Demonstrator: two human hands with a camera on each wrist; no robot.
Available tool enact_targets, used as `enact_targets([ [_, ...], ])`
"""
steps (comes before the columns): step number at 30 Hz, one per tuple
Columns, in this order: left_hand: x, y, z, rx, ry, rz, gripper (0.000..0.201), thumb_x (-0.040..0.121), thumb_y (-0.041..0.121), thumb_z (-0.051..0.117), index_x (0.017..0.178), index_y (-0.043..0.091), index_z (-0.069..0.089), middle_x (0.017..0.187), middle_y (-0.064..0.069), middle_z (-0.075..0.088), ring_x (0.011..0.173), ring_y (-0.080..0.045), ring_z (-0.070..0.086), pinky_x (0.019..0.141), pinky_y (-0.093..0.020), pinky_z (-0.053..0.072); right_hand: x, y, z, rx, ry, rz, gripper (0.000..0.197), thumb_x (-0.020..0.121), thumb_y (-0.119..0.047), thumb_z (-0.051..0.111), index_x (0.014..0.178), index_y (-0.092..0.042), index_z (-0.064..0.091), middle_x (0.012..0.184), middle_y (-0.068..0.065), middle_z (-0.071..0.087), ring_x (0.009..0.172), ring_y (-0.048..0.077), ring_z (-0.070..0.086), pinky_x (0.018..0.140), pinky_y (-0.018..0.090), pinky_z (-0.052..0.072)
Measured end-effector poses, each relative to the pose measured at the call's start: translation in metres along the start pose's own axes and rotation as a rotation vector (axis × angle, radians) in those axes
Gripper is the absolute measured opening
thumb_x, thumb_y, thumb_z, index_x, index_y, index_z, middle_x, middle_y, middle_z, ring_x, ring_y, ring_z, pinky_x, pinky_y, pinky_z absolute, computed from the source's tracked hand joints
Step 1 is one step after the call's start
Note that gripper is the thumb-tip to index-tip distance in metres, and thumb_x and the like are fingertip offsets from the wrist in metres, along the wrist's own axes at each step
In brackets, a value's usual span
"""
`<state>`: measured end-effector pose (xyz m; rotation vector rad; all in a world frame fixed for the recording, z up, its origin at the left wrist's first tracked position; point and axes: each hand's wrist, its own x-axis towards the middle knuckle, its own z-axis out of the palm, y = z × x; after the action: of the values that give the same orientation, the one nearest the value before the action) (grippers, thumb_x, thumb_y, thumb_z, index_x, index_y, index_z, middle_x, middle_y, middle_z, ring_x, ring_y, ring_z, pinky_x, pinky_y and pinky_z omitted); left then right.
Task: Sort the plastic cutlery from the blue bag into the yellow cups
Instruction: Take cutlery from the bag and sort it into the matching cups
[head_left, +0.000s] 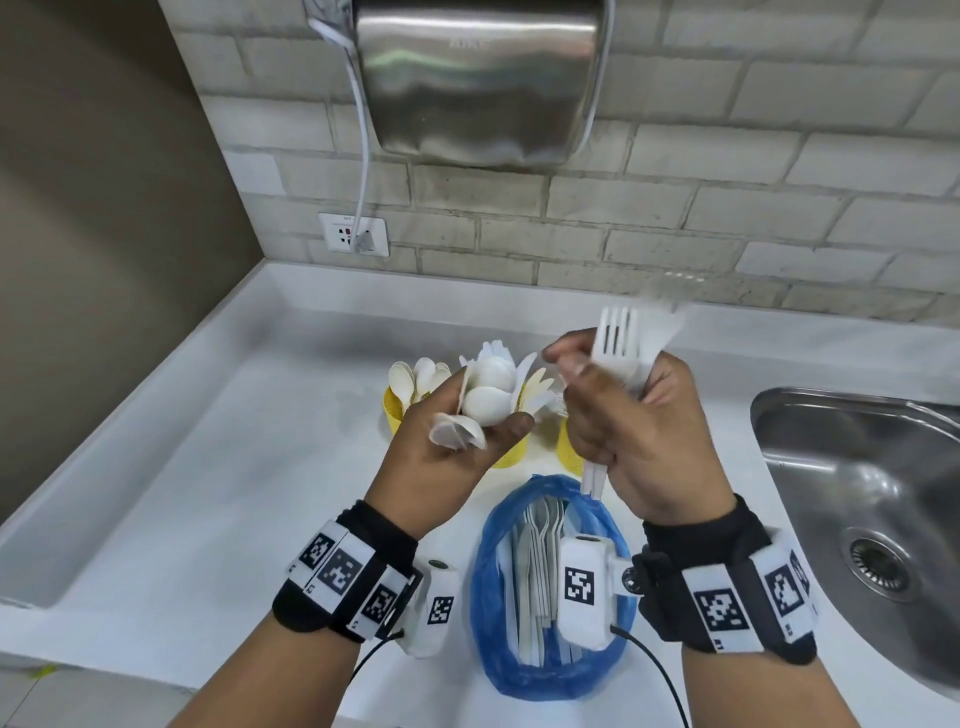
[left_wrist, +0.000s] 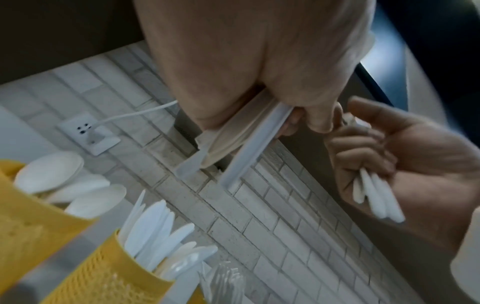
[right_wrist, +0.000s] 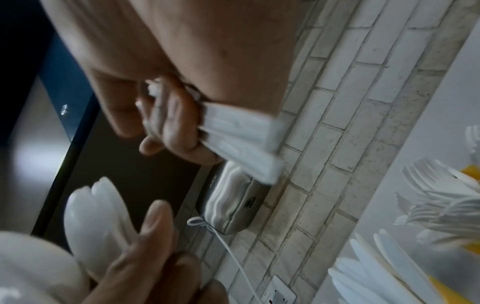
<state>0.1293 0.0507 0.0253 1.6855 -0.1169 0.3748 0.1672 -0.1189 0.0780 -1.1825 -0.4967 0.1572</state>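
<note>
My left hand (head_left: 457, 431) grips a bunch of white plastic spoons (head_left: 488, 389), bowls up, above the yellow cups. My right hand (head_left: 613, 410) grips a bundle of white forks (head_left: 618, 338), tines up, with the handles sticking out below the fist. Three yellow mesh cups stand behind the hands: the left cup (head_left: 395, 410) holds spoons, the middle cup (left_wrist: 103, 273) holds knives, and the right cup (head_left: 566, 447) is mostly hidden. The blue bag (head_left: 493, 597) lies open on the counter near me with several pieces of white cutlery inside. In the right wrist view the fork handles (right_wrist: 241, 133) show between the curled fingers.
A steel sink (head_left: 857, 519) is set into the white counter (head_left: 208, 467) at the right. A metal hand dryer (head_left: 478, 78) hangs on the brick wall, its cord running to a socket (head_left: 353, 234). A brown wall closes the left side.
</note>
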Motion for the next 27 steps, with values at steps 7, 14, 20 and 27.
enact_targets([
  [7, 0.0, -0.008, -0.003, -0.371, 0.051, -0.289, 0.03, 0.101, 0.033, 0.059, 0.08, 0.011, 0.06, 0.058, -0.002, 0.041, 0.051, -0.017, 0.041, 0.058, -0.029, 0.038, 0.017, -0.01, -0.007, 0.283, 0.246, -0.161, 0.04, 0.091, -0.03, 0.064, 0.069, -0.012, 0.036, 0.054, -0.001, 0.027, 0.048, 0.016, 0.025, 0.049, 0.027, 0.029],
  [14, 0.0, -0.01, 0.0, -0.661, -0.055, -0.668, 0.025, 0.106, 0.016, 0.05, 0.11, -0.003, 0.066, 0.108, -0.026, 0.072, 0.094, -0.034, 0.075, 0.084, -0.04, 0.063, 0.018, 0.02, 0.024, -0.026, 0.105, -0.193, 0.032, 0.091, -0.03, 0.069, 0.062, -0.026, 0.054, 0.05, -0.011, 0.042, 0.044, 0.014, 0.036, 0.052, 0.031, 0.034],
  [20, -0.003, -0.015, -0.003, -0.694, 0.022, -0.723, 0.038, 0.103, 0.009, 0.05, 0.135, -0.01, 0.054, 0.13, -0.041, 0.056, 0.114, -0.044, 0.058, 0.095, -0.051, 0.058, 0.012, 0.074, 0.034, -0.356, 0.122, -0.083, 0.034, 0.098, -0.016, 0.068, 0.066, -0.018, 0.057, 0.059, -0.011, 0.057, 0.058, 0.005, 0.056, 0.06, 0.023, 0.046],
  [27, -0.004, -0.018, -0.015, -0.631, 0.062, -0.649, 0.027, 0.104, 0.007, 0.053, 0.127, 0.002, 0.065, 0.097, -0.015, 0.075, 0.084, -0.026, 0.075, 0.088, -0.047, 0.061, 0.014, 0.079, 0.014, -0.625, 0.115, -0.026, 0.03, 0.1, -0.037, 0.064, 0.08, -0.016, 0.073, 0.07, -0.001, 0.074, 0.068, 0.011, 0.073, 0.066, 0.034, 0.059],
])
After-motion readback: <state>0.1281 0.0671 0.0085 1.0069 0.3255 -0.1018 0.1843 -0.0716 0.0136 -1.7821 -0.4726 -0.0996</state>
